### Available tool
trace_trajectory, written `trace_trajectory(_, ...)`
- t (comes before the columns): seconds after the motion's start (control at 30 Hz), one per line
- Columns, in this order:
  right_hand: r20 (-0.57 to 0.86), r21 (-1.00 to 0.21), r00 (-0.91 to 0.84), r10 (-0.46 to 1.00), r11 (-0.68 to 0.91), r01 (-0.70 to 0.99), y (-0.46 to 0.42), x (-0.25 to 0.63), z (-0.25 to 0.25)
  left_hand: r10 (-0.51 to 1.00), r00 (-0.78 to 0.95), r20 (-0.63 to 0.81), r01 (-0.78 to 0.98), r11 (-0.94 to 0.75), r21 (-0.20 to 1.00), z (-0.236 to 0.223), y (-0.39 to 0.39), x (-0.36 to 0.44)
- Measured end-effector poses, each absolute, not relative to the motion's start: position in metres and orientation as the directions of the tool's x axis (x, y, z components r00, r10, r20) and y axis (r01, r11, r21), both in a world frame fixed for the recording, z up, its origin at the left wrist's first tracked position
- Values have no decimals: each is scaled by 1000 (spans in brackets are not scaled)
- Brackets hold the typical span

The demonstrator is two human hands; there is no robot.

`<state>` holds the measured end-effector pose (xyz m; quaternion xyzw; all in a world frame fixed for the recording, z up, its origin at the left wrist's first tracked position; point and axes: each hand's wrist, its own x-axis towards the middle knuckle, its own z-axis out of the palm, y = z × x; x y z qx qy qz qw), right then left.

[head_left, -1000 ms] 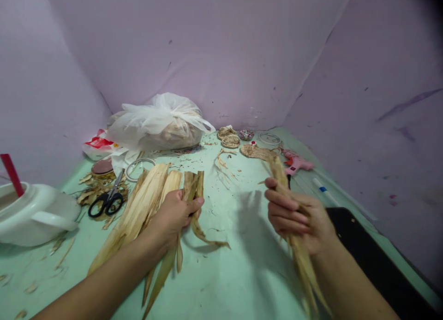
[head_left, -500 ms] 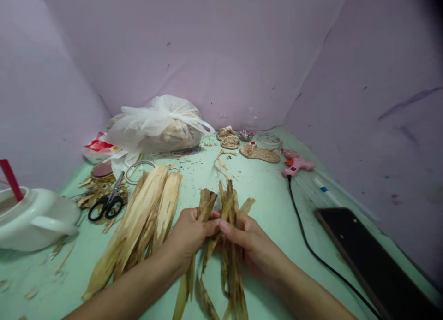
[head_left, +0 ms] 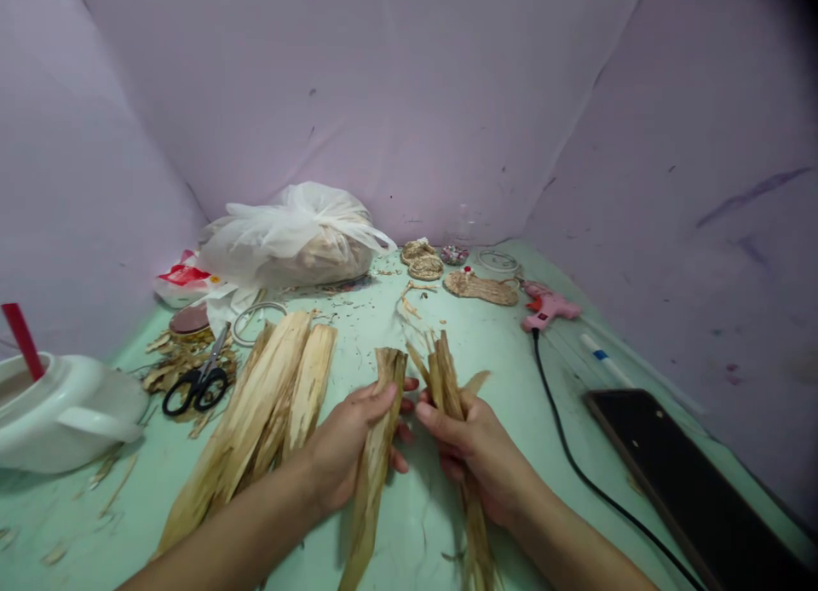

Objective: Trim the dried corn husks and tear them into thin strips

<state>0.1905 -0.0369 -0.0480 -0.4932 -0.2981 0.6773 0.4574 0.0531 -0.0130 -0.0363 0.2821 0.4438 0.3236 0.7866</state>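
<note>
My left hand (head_left: 354, 433) is closed on a dried husk strip (head_left: 378, 455), its thumb pressed on the front and the strip hanging toward me. Beside it, my right hand (head_left: 476, 446) grips a bundle of narrower husk strips (head_left: 446, 374) that stick up past the fingers and trail below the palm. A small gap separates the two hands. Wider pale husk strips (head_left: 274, 387) lie on the green table (head_left: 537, 523), partly behind my left forearm. Black-handled scissors (head_left: 198, 388) rest left of them, on scraps.
A tied white plastic bag (head_left: 294, 233) stands at the back. At left is a white pot (head_left: 70, 412). A woven sole (head_left: 481, 287) lies near a pink glue gun (head_left: 550, 306), whose cord runs past a dark phone (head_left: 677, 472) on the right.
My right hand has come in from the right with its bundle, beside my left hand. The left hand has shifted right, and a single broad strip now shows in it.
</note>
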Motion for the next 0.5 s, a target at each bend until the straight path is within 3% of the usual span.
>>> trace_trajectory(0.13, -397, -897, -86, 914, -406, -176, -41, 183, -48, 731, 477, -489, -189, 628, 754, -36, -20, 58)
trace_trajectory(0.37, -440, -857, -68, 896, -441, -269, -38, 186, -48, 769, 368, -522, -238, 621, 747, -39, -14, 54)
trace_trajectory(0.5, -335, -910, -50, 941, -337, -243, -41, 186, -48, 777, 387, -496, -212, 598, 773, -39, -16, 54)
